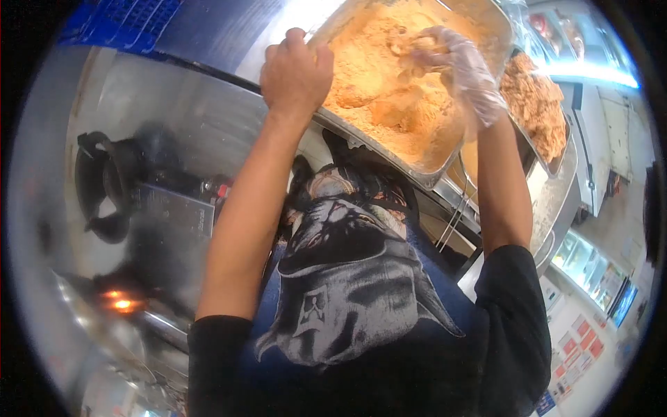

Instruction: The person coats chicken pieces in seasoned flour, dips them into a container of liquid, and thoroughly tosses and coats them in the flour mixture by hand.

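A deep metal tray [389, 151] holds orange, flour-like powder [379, 76] with lumps in it. At the tray's left edge, my bare left hand [297, 73] rests with its fingers curled over the rim. My right hand [462, 69], in a clear plastic glove, is over the powder at the tray's right side. Its fingers are bent around a powder-coated piece that I cannot make out clearly. To the right of that hand, a second metal tray [561, 156] holds a heap of coated pieces [531, 104].
A blue plastic crate [128, 24] stands at the upper left. Wire handles [455, 222] stick out below the powder tray. A black pan-like object [104, 184] and a glowing orange flame [123, 304] show on the left. A white cabinet [590, 153] is at the right.
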### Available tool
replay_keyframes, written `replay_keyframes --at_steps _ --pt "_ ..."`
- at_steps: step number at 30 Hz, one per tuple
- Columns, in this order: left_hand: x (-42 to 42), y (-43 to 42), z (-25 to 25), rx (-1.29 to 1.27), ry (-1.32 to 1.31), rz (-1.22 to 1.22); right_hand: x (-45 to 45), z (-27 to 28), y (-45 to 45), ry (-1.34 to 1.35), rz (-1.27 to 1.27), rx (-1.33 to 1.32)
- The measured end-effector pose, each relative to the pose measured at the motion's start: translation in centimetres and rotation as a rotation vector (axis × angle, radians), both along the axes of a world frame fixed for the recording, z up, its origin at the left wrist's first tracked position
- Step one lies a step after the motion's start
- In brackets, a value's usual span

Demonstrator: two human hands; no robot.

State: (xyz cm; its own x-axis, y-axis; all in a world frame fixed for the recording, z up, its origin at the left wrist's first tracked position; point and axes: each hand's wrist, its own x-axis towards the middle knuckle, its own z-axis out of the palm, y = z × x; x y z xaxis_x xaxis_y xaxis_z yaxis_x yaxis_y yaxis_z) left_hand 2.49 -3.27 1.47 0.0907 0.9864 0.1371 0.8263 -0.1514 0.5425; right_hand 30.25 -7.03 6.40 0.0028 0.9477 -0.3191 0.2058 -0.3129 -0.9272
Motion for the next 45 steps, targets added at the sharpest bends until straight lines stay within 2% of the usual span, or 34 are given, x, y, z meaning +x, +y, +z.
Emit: replay_keyframes --at_steps 2,4,5,7,8,11,14,16,17,19,22,24,27,29,31,32,35,36,38,40,42,43,44,45 --pt "-0.3 -0.1 -0.1 -0.006 -0.003 -0.009 1.5 1.5 -2.9 -0.003 -0.146 0.23" --pt "-0.1 0.0 -0.1 0.004 0.019 0.015 0.0 7.7 -6.1 -0.188 -0.221 0.228" --pt "0.0 -0.1 0.0 -0.006 0.014 0.013 1.1 8.2 -7.3 -0.194 -0.243 0.218" --pt "0.1 -0.1 0.0 0.008 0.025 -0.005 4.4 8.9 -9.8 -0.384 -0.53 0.212" --pt "0.2 -0.1 0.0 0.029 0.039 0.0 4.8 8.8 -11.0 -0.388 -0.545 0.207" --pt "0.2 -0.1 0.1 -0.007 0.056 -0.009 5.7 5.2 -14.4 -0.171 -0.724 0.146" --pt "0.2 -0.1 -0.1 0.008 0.06 -0.019 7.3 -2.1 -16.6 -0.168 -0.721 0.098" --pt "0.2 -0.1 0.2 -0.002 0.061 -0.016 7.3 -5.4 -17.3 -0.446 -0.752 0.045" --pt "0.3 -0.1 0.3 -0.013 0.059 -0.015 7.4 -6.0 -17.5 -0.443 -0.752 0.047" --pt "0.4 -0.2 0.3 -0.011 0.061 -0.018 6.9 -6.3 -17.6 -0.831 -0.706 0.039" --pt "0.4 -0.1 0.2 -0.005 0.068 -0.02 6.7 -2.8 -16.2 -0.688 -0.751 -0.036" --pt "0.3 0.0 0.1 0.0 0.074 -0.023 4.9 2.3 -14.3 -0.316 -0.807 -0.015" --pt "0.4 0.1 0.2 -0.053 0.067 -0.014 5.0 5.5 -12.0 -0.18 -0.795 0.142" --pt "0.3 0.1 -0.3 -0.021 0.045 -0.026 2.3 7.1 -8.5 -0.354 -0.617 0.276" --pt "0.3 0.1 -0.4 -0.025 0.041 -0.013 0.6 6.7 -5.4 -0.288 -0.387 0.29" --pt "0.3 0.2 -0.4 -0.031 0.036 -0.009 -0.2 5.7 -3.5 -0.284 -0.373 0.297" --pt "0.2 0.0 0.0 -0.027 0.039 0.003 -1.7 0.6 1.5 0.029 -0.406 -0.001" --pt "0.3 -0.1 0.0 -0.028 0.038 0.017 -1.6 -0.8 2.5 0.029 -0.392 -0.001" --pt "0.1 -0.1 0.1 -0.014 0.029 0.001 -2.6 -1.5 4.1 -0.79 0.102 0.047" --pt "0.0 0.2 -0.4 0.019 0.024 0.014 -3.8 -1.3 3.4 -0.72 0.162 0.006" --pt "0.1 0.1 -0.8 0.048 0.013 -0.004 -6.3 -1.8 2.5 -0.626 0.157 0.134" --pt "0.1 0.1 -0.8 0.061 0.01 0.0 -5.9 -5.5 2.5 -0.321 0.157 0.147" --pt "0.1 0.1 -0.8 0.075 0.009 0.005 -5.6 -9.4 2.3 -0.322 0.156 0.146" --pt "0.1 0.1 -0.7 0.076 0.011 0.007 -5.5 -13.0 2.2 -0.549 0.501 0.318"
